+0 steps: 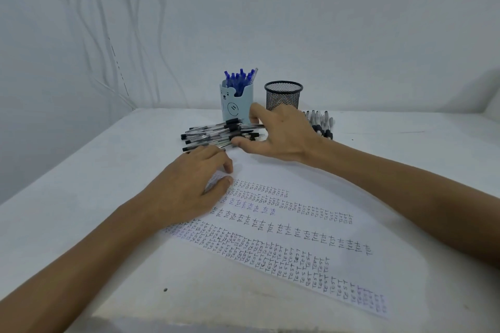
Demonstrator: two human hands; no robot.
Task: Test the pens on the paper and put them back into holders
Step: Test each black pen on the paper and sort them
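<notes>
Left hand (pixel 189 186): lies palm down on the upper left corner of the paper, left of the frame's centre. Its fingers are loosely bent and close together, their tips touch the sheet, and it holds nothing.

Right hand (pixel 281 135): reaches in from the right edge of the frame to the right end of the pile of black pens. Thumb and forefinger are spread wide apart and the thumb tip touches the pens. The other fingers are hidden behind the hand.

Pile of black pens (pixel 213 134): lies loose on the table just above centre, the pens roughly side by side and partly crossing. It sits in front of the blue holder and just beyond the top edge of the paper.

Paper (pixel 270 170): a white sheet flat on the table, running from the centre toward the lower right. It carries rows of small handwritten "TEST" marks in black, some in blue.

Blue holder (pixel 238 108): a pale blue cup with a bear face, upright above centre, behind the pile.

Blue pens (pixel 239 78): stand bunched inside the blue holder.

Mesh holder (pixel 283 96): a black wire-mesh cup, upright just right of the blue holder.

Second group of pens (pixel 322 123): black-gripped pens lying on the table right of the mesh holder, partly hidden by the right wrist.

Table (pixel 81 184): a white surface filling the lower half.

Cables (pixel 135 35): white, hanging down the wall at upper left.
</notes>
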